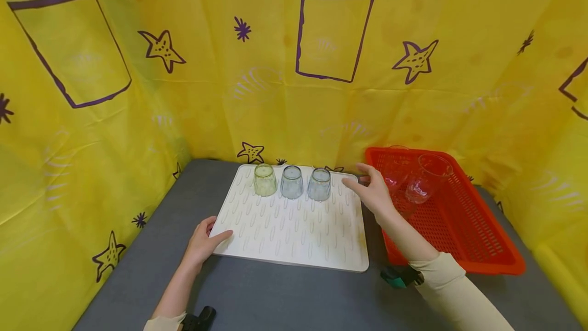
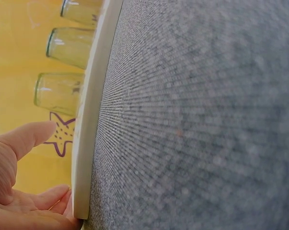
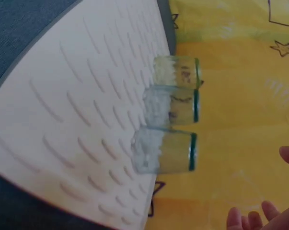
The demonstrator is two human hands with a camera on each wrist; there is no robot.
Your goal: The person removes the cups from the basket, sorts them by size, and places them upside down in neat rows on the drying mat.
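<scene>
Three small glasses stand upside down in a row along the back of a white ridged drying mat (image 1: 294, 234): a yellow-green glass (image 1: 265, 180), a pale blue glass (image 1: 291, 183) in the middle and another bluish glass (image 1: 319, 185) on the right. My left hand (image 1: 202, 243) is at the mat's left front corner. In the left wrist view its fingertips (image 2: 63, 196) come right up to the mat's side edge, while the thumb is spread away from them. Above the mat's back right corner, my right hand (image 1: 373, 188) holds nothing, its thumb and fingers apart, right of the glasses.
A red plastic basket (image 1: 473, 218) stands right of the mat, partly behind my right forearm. Inside are a tall clear glass (image 1: 429, 178) and a second glass (image 1: 394, 172), partly hidden by my hand. Yellow patterned cloth (image 1: 275, 116) hangs behind the grey table (image 1: 275, 295).
</scene>
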